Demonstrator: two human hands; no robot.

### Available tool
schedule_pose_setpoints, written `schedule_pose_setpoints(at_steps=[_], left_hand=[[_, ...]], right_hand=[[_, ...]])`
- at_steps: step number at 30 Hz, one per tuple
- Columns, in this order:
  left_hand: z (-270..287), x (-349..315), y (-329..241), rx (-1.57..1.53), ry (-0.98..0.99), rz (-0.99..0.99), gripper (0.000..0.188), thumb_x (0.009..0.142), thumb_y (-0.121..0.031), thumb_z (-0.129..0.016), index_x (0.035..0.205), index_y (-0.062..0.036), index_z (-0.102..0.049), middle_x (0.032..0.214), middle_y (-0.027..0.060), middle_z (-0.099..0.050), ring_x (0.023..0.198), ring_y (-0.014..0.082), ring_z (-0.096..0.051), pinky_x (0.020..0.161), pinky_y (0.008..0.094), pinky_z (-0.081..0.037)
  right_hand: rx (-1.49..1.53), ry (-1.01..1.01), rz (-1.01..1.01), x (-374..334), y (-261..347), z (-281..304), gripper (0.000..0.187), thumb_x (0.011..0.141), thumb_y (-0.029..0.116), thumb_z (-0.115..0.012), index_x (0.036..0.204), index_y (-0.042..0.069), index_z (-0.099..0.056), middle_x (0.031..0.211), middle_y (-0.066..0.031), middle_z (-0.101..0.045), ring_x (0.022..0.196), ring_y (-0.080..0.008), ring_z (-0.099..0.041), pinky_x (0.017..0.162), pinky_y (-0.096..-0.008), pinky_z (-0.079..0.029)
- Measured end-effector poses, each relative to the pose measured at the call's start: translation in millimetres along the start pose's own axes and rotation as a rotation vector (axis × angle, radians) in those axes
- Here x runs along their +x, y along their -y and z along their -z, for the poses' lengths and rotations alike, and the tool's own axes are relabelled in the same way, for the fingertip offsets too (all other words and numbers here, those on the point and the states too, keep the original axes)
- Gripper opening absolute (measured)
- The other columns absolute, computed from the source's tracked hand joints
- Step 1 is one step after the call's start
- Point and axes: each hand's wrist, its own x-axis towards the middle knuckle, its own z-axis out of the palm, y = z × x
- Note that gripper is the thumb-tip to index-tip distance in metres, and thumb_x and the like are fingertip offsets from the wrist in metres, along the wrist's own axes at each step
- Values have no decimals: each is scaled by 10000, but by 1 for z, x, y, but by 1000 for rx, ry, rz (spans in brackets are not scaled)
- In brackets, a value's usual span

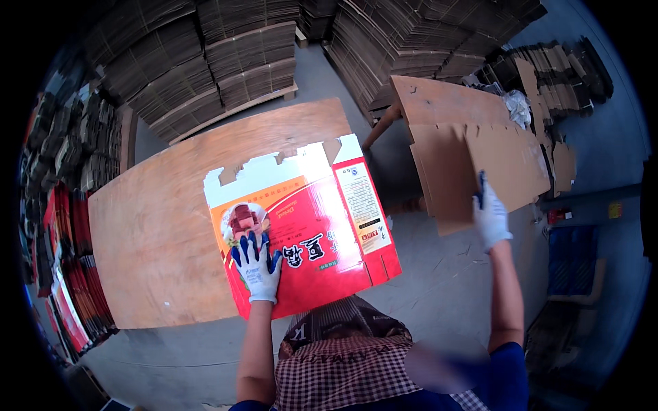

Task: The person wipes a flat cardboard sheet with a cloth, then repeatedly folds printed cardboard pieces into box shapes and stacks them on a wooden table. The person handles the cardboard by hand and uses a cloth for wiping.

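Observation:
A flattened red carton [308, 240] with printed food pictures and a white notched edge lies on a wooden table [154, 240], its near edge close to my body. My left hand [258, 270], in a white glove with blue fingertips, rests flat on the carton's left part, fingers spread. Off to the right, my right hand [492, 218], gloved alike, is up against brown cardboard sheets [507, 161]. Its blue fingertips point away from me along the cardboard. Blur leaves it unclear whether those fingers grip a sheet.
The brown sheets lie on a second wooden table [439, 103], with crumpled white plastic [517, 108] at its far right. Tall strapped cardboard stacks [250, 55] stand behind. More red cartons [86, 291] are piled at the left. Grey floor [425, 288] runs between the tables.

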Motion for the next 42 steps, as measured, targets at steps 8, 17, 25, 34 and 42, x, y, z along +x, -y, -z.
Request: schedule_pose_setpoints(at_steps=[8,17,25,34,42], left_hand=[[-7,-6,10,-133,17,17,574,928,-372,-656,1449,-160,-545,1608,122,-362,1503,359,-272,1234,550,-154],[11,2,38,-1788,-242,524,516,1079,-282,-425,1513,-3,-423,1535,145,-465,1431,249,-424,1199,373,-302],[9,7,44,-372,-106,130,550,924,-204,-661,1441,-72,-529,1556,198,-412,1462,381,-346,1218,511,-225],[-19,64,-97,29,220,-121,714,938,-555,-556,1555,-231,-404,1676,127,-195,1550,395,-98,1189,693,24],[-22,68,-101,66,323,-81,716,926,-589,-558,1538,-238,-435,1680,134,-177,1547,406,-103,1188,697,2]], right_hand=[[1073,-132,-169,-70,105,212,667,916,159,-649,1517,-12,-415,1438,-172,-554,1216,-206,-611,1037,-307,-484],[1633,491,-310,-97,89,-152,688,934,24,-612,1568,40,-343,1560,-62,-435,1293,-158,-532,1075,-308,-454],[1255,454,-347,-135,120,-241,372,966,208,-665,1292,36,-616,974,-70,-675,852,-151,-623,756,-333,-517],[538,279,-52,-111,133,-153,385,911,338,-686,1252,159,-690,1097,-183,-714,1009,-363,-691,860,-430,-544],[1307,263,-446,-4,5,-193,342,985,222,-636,1248,9,-690,1166,-80,-737,1041,-184,-692,926,-315,-530]])
